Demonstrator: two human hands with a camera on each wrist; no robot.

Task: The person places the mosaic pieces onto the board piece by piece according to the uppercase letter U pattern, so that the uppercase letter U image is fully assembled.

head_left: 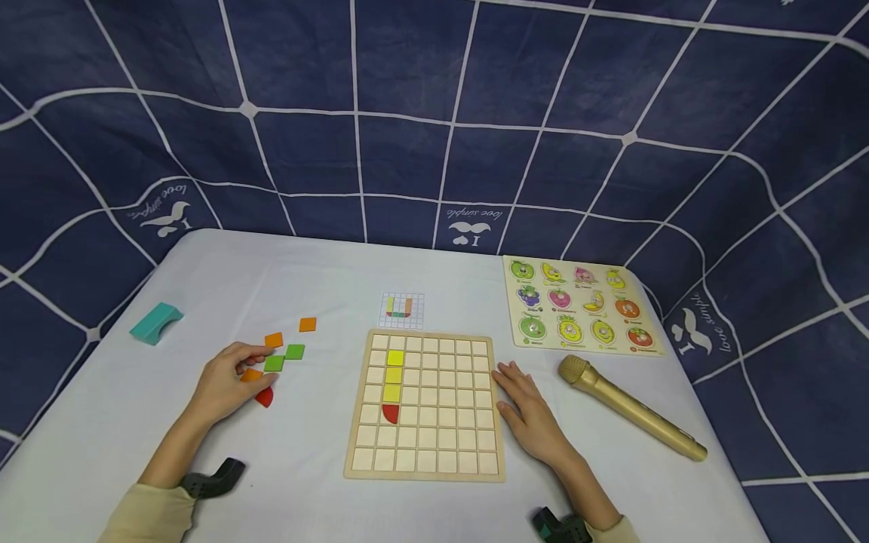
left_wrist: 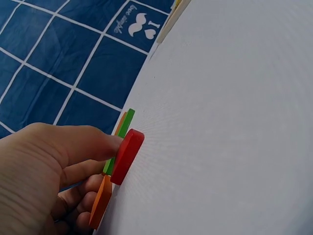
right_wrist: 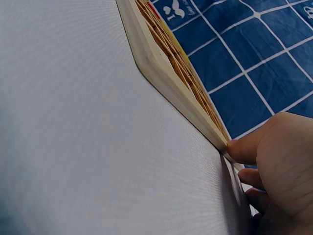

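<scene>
My left hand (head_left: 220, 385) reaches over loose tiles on the white table, thumb and index finger spread apart. The thumb tip lies at a red quarter-round piece (head_left: 265, 398), which stands out in front of it in the left wrist view. Near the fingers are green squares (head_left: 274, 363) and orange squares (head_left: 274, 339). On the wooden grid board (head_left: 424, 477), three yellow squares (head_left: 393, 375) run down one column, with a red quarter-round piece (head_left: 390, 412) below them. My right hand (head_left: 536, 422) rests at the board's right edge, its fingertips touching the frame.
Behind the board lies a small pattern card (head_left: 402, 322). A fruit picture board (head_left: 557, 339) is at the back right, with a gold microphone (head_left: 631, 407) in front of it. A teal arch block (head_left: 155, 323) lies far left. A blue checked cloth (head_left: 407, 151) hangs behind.
</scene>
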